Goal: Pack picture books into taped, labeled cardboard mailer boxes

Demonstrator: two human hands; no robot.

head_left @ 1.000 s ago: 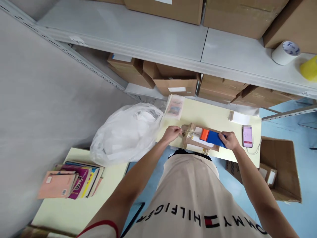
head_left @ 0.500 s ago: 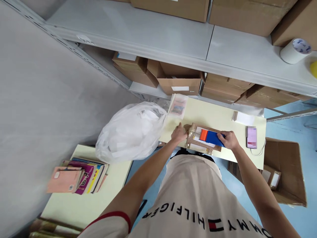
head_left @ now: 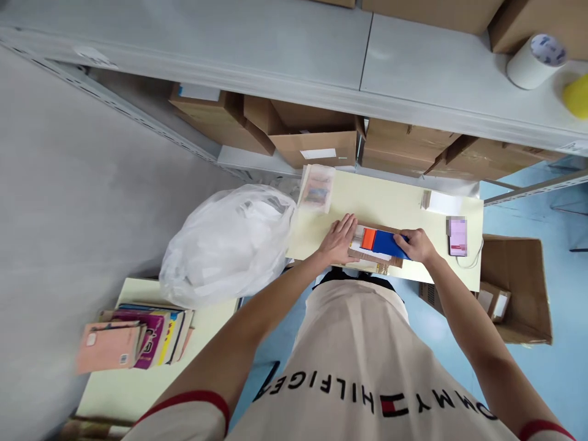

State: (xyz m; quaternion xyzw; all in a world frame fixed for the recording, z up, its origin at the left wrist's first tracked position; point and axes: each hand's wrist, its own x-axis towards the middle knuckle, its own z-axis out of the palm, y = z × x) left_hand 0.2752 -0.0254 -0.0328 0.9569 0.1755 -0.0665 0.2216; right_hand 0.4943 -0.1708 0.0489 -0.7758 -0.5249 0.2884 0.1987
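Note:
A flat cardboard package [head_left: 395,262] with white labels lies at the front edge of the pale table. My left hand [head_left: 339,240] rests flat on its left end, fingers stretched out, covering that end. My right hand [head_left: 414,245] grips a flat blue tool with an orange end [head_left: 384,242], thumb on top. The tool lies over the package's labels, its orange end pointing toward my left hand. Its exact kind is not clear.
A big white plastic bag [head_left: 229,245] bulges left of the table [head_left: 381,196]. Printed sheets [head_left: 316,187], a white stack [head_left: 441,202] and a phone [head_left: 457,236] lie on it. Books [head_left: 138,337] sit lower left. An open carton [head_left: 521,294] stands right; shelves [head_left: 275,67] with cartons run behind.
My left hand has moved from beside the package's left end onto it and flattened out. My right hand still holds the blue tool over the package. The view has shifted slightly.

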